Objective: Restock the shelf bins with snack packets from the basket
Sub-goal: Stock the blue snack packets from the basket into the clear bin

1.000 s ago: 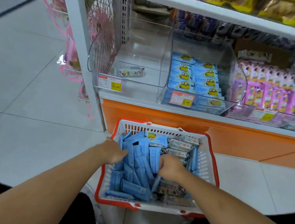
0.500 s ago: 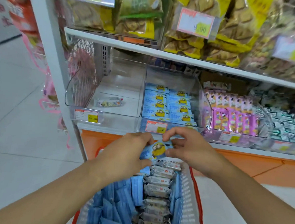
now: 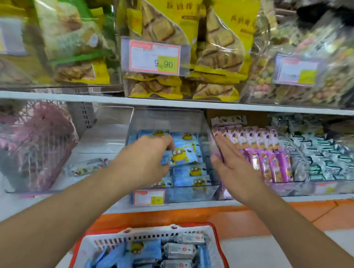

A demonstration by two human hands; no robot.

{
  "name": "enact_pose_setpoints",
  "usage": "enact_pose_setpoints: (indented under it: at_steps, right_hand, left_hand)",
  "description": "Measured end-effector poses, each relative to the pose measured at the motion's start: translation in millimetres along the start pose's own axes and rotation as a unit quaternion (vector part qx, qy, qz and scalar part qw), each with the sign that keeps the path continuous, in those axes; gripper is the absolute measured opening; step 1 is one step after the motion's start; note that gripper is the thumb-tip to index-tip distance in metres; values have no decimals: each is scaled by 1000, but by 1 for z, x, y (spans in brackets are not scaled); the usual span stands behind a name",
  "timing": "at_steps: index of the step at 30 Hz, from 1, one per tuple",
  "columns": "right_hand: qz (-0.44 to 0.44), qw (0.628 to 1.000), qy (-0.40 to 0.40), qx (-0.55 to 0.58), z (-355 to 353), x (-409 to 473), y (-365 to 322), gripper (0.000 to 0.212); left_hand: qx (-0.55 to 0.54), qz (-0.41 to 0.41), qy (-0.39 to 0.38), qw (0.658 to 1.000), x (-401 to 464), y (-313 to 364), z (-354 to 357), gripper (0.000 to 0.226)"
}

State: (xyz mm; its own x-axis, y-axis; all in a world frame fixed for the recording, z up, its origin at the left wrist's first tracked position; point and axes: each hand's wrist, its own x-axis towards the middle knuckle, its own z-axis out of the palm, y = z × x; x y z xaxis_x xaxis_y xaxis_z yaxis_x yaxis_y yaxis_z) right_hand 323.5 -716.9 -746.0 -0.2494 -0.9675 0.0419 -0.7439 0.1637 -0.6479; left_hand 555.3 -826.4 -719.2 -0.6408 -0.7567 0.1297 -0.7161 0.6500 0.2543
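Two hands reach into the shelf. The left hand (image 3: 148, 163) pinches a blue packet (image 3: 182, 155) over the clear bin (image 3: 189, 192) of matching packets. At three o'clock of it, the right hand (image 3: 231, 164) is spread flat. The basket (image 3: 217, 249) sits at six o'clock.

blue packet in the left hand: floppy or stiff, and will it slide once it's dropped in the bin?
The blue packet looks like thin flat film pinched at one end by the left hand, so probably light and somewhat floppy. Its glossy wrap suggests it may slide over the packets already lying in the clear bin. Being flat, it is unlikely to roll.
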Motion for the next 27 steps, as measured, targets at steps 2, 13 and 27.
enact_pose_setpoints:
  at_steps: [2,13,27]
  right_hand:
    - [0,998,-53,-20,5,3,13,71]
    - [-5,998,-55,-23,12,4,23,70]
    - [-9,998,-51,-32,15,5,21,71]
  left_hand:
    - [1,11,6,1000,38,0,10,34]
    - [81,11,-6,997,180,-2,81,33]
    - [61,24,25,998,181,-18,113,46]
